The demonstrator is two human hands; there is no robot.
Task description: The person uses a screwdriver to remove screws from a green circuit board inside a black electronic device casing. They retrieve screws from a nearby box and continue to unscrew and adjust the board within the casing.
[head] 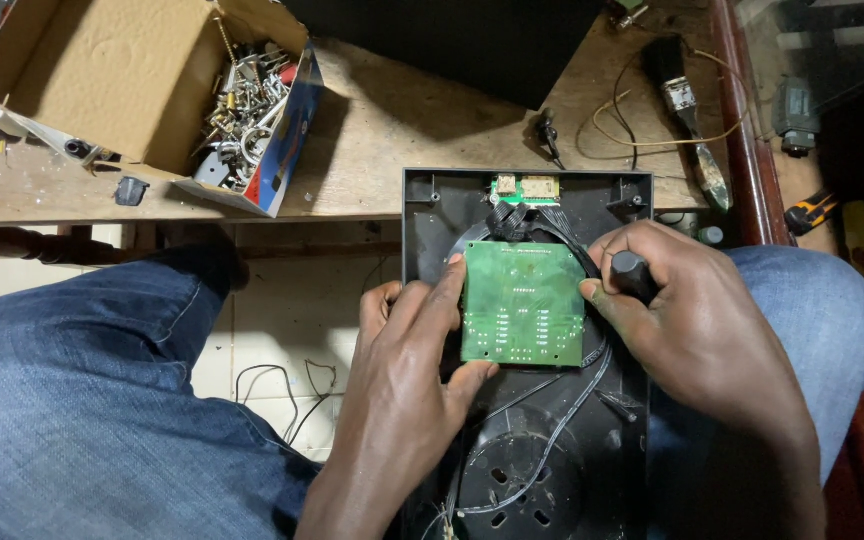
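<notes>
A green circuit board (523, 302) lies face down inside an opened black plastic appliance housing (432, 215) that rests on my lap. My left hand (407, 350) pinches the board's left edge between fingers and thumb. At the board's right edge, my right hand (697, 320) is closed around the black handle of a screwdriver (634, 274); its tip is hidden. Black ribbon wires (512, 222) run from the board's top to a small green board (524, 188) at the housing's far edge. Grey wires (562, 425) trail down toward a round vented part.
A wooden workbench (422, 130) stands ahead. On it are an open cardboard box (132, 80) of metal screws and fittings, a paintbrush (687, 110), a yellow wire loop (642, 135) and a small black part (130, 190). A tiled floor with loose wires (282, 385) shows between my knees.
</notes>
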